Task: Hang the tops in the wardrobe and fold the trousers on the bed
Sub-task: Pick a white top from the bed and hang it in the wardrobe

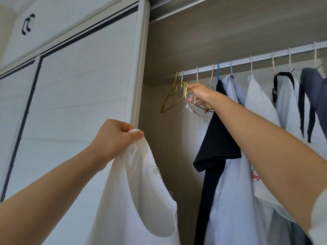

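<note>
Left hand (pixel 116 137) pinches white top (pixel 141 200); right hand (pixel 201 96) grips tangled hangers (pixel 187 101).

Left hand (pixel 116 137): raised on a bare forearm reaching up from the lower left corner; fist closed, thumb pressed against curled fingers, pinching cloth. Right hand (pixel 201 96): higher, at the end of an outstretched bare arm from the lower right; fingers curled in a grip, little finger extended.
</note>
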{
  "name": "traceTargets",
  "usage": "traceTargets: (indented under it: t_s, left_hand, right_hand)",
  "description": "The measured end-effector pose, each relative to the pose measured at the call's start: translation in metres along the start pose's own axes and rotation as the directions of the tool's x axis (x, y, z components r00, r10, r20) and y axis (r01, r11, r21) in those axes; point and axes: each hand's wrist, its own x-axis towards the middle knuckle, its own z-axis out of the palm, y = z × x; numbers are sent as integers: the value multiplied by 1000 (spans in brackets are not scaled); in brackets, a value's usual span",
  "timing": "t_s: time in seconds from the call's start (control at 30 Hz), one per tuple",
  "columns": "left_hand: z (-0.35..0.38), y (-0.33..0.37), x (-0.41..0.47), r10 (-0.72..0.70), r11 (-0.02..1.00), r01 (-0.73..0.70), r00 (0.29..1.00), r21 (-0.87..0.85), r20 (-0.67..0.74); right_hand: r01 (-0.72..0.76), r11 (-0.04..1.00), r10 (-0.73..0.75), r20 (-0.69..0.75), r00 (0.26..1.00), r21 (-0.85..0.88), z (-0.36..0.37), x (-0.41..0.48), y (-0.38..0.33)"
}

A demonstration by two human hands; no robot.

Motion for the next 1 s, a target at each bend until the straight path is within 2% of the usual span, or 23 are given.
traceTargets:
  t_s: [0.13, 0.3, 0.43, 0.57, 0.73, 0.87, 1.0]
  left_hand:
    - [0, 1, -1, 3, 1000, -3, 1000, -1, 3]
    - [1, 2, -3, 1, 1000, -1, 1000, 4, 6]
    - [2, 2, -3, 2, 1000, -2, 1000, 24, 13]
    - [3, 3, -3, 8, 999, -9, 1000, 39, 16]
    - [4, 5, -2, 19, 999, -20, 1000, 51, 11]
    - [7, 8, -3, 20, 999, -21, 1000, 40, 10]
    - [8, 8, -3, 19, 999, -19, 1000, 38, 8]
  right_hand:
    - [-32, 999, 30, -47, 998, -42, -1, 4, 5]
    - [9, 998, -16, -105, 994, -67, -7, 3, 9]
    - [-4, 1000, 3, -59, 998, -22, -6, 0, 10]
    - [-16, 1000, 14, -72, 997, -20, -7, -2, 8]
    - [14, 997, -23, -111, 994, -78, -8, 0, 6]
    - [48, 998, -51, -87, 995, -34, -10, 1, 9]
    - [102, 994, -104, -140, 985, -24, -11, 0, 5]
